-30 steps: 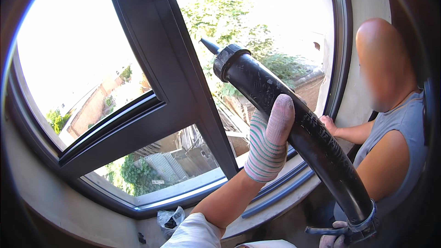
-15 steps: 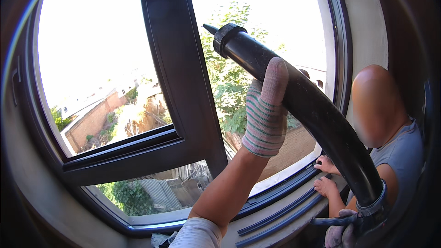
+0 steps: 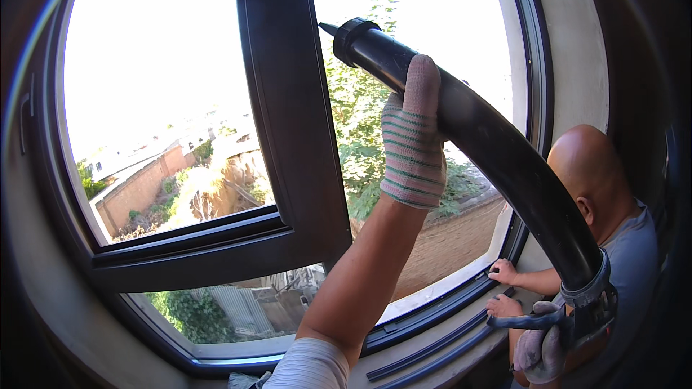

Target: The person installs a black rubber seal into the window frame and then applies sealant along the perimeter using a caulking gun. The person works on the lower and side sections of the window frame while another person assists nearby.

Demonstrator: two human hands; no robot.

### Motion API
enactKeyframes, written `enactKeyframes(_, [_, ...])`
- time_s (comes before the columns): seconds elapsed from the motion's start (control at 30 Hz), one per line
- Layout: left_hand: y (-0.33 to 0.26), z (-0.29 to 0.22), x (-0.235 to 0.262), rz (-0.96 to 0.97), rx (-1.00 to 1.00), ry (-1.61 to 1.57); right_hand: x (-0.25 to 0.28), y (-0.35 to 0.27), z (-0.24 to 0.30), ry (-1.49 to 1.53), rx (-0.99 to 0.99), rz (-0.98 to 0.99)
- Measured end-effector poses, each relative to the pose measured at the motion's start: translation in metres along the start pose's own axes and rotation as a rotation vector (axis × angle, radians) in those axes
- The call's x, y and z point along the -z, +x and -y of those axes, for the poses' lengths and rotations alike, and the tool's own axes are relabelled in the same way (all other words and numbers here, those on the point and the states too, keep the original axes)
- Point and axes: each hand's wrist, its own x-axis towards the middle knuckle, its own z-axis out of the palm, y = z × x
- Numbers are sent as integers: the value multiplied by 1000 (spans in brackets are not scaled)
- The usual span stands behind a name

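Observation:
A big black caulking gun [image 3: 497, 148] slants across the view, its barrel bent by the lens. My left hand [image 3: 416, 137], in a striped knit glove, is closed round the upper barrel from below. The pointed nozzle [image 3: 328, 29] lies close to the right edge of the dark window mullion [image 3: 281, 72]; whether it touches cannot be told. Down at the lower right, my gloved right hand [image 3: 542, 351] is wrapped round the gun's handle and trigger end. Part of that hand's fingers is hidden by the handle.
At the right a co-worker [image 3: 627, 259] in a grey sleeveless top bends low, both bare hands [image 3: 504, 289] at the sill. Loose dark strips [image 3: 425, 346] lie along the sill [image 3: 468, 360]. Beyond the window stand a tree, brick walls and roofs.
The gun's front end and my left hand have risen slightly in view. My right hand shows more fully. The co-worker's head has turned and lowered.

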Motion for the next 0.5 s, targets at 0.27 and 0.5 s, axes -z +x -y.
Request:
enactKeyframes(0.27, [5, 1, 4, 4, -3, -4, 38, 11, -24, 159, 99, 98])
enactKeyframes(0.5, [8, 1, 8, -8, -10, 2, 29, 17, -21, 107, 120, 137])
